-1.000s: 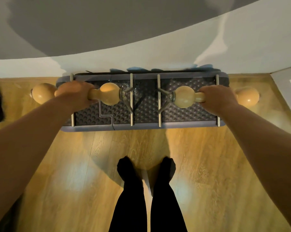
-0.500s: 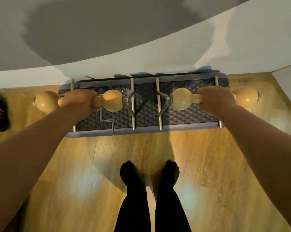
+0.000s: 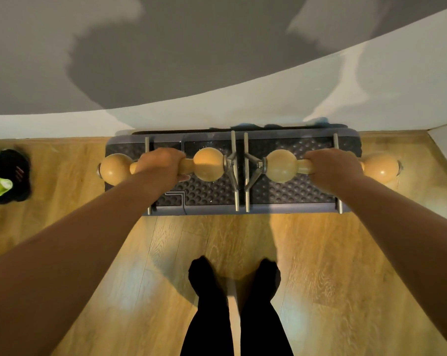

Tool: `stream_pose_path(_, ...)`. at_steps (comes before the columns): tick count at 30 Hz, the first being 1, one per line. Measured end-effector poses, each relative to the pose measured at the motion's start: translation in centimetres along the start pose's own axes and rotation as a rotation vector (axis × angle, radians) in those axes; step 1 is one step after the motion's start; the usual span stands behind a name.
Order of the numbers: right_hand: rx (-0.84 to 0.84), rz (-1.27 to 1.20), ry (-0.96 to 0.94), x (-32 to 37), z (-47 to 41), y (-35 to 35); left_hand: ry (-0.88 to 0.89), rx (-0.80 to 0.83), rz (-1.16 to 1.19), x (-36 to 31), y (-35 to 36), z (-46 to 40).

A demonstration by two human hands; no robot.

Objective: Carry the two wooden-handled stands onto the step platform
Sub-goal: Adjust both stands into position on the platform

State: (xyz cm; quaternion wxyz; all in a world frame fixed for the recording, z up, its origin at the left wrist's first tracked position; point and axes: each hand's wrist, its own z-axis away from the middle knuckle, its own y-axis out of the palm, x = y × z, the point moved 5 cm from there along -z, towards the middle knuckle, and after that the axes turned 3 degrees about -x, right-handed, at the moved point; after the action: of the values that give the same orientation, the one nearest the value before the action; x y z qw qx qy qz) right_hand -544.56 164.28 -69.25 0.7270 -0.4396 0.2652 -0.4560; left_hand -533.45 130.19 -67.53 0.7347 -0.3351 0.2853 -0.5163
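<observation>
Two stands with rounded wooden handles and metal feet lie side by side over a dark studded step platform (image 3: pixel 289 194) that sits against the wall. My left hand (image 3: pixel 160 165) grips the narrow middle of the left stand (image 3: pixel 208 164). My right hand (image 3: pixel 332 167) grips the middle of the right stand (image 3: pixel 281 165). The metal feet bars reach across the platform from its back edge to its front edge. Whether the feet rest on the platform or hover just above it cannot be told. The inner feet of the two stands almost touch.
A wooden floor (image 3: pixel 165 265) stretches in front of the platform, where my feet in black socks (image 3: pixel 232 276) stand. A pair of dark shoes with green parts (image 3: pixel 4 181) lies at the left. A white and grey wall (image 3: pixel 217 104) runs behind the platform.
The two stands have come closer together at the middle of the platform, and the view has shifted slightly so the shoes at the left show more.
</observation>
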Motion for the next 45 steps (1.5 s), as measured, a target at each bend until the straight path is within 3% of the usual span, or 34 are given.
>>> stream_pose_path(45, -0.013, 0.025, 0.015, 3.9, -1.3, -0.1, 0.0, 0.036, -0.05, -0.3, 0.6, -2.0)
